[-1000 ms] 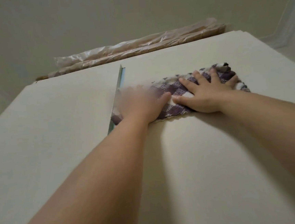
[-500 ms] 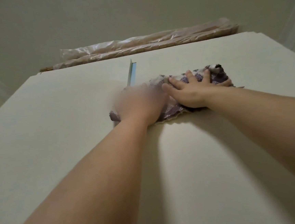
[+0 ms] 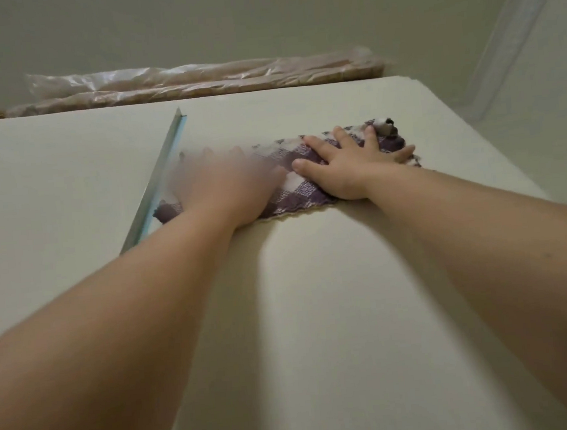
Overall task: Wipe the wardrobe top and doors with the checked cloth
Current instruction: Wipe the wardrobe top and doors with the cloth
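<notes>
Checked cloth (image 3: 293,190): flat on upper wardrobe door (image 3: 332,279), beside metal edge strip (image 3: 156,188).
Right hand (image 3: 350,168): fingers spread, pressing cloth.
Left hand (image 3: 224,185): blurred; fingers unclear.
Progress: door wiping underway; top's state not visible.

Plastic-wrapped bundle (image 3: 195,82) up top, by wall (image 3: 257,14)

Home bedroom, cream wardrobe doors (image 3: 318,314), plastic-wrapped rolls (image 3: 195,82) on top

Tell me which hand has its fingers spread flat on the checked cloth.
The right hand: its fingers lie splayed on the checked cloth. The left hand is too blurred to judge.
</notes>
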`<state>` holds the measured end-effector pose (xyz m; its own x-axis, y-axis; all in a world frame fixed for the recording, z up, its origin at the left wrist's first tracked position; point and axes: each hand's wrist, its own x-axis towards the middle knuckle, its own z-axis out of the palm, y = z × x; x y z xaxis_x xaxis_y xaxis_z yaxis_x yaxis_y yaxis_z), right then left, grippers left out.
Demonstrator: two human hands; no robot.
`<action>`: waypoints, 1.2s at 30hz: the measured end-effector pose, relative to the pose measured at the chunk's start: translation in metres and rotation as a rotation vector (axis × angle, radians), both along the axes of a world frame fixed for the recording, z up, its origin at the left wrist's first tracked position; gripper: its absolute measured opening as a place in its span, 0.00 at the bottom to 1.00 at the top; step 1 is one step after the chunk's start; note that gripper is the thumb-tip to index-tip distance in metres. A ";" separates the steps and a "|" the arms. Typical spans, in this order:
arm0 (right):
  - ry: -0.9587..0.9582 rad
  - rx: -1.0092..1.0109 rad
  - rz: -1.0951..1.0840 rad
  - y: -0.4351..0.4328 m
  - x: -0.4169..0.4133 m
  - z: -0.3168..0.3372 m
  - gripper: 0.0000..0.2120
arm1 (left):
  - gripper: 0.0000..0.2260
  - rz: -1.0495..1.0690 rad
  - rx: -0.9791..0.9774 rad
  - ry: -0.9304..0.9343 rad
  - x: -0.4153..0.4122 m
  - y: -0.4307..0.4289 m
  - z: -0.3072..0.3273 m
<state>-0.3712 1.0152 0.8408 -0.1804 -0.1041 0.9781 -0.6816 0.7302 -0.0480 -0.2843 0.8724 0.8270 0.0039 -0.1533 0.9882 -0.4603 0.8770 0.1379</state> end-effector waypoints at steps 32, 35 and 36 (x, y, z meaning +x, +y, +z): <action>-0.084 -0.132 0.000 0.107 -0.078 -0.134 0.31 | 0.41 -0.089 -0.058 -0.113 -0.072 0.109 -0.112; -0.093 -0.139 -0.021 0.105 -0.077 -0.147 0.31 | 0.42 -0.103 -0.068 -0.114 -0.071 0.105 -0.122; -0.099 -0.143 -0.034 0.103 -0.076 -0.150 0.31 | 0.42 -0.107 -0.070 -0.116 -0.070 0.104 -0.123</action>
<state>-0.4467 1.1179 0.6912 -0.2773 0.0425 0.9599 -0.6436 0.7335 -0.2184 -0.3540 0.9760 0.7040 -0.1230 -0.0774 0.9894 -0.3733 0.9273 0.0261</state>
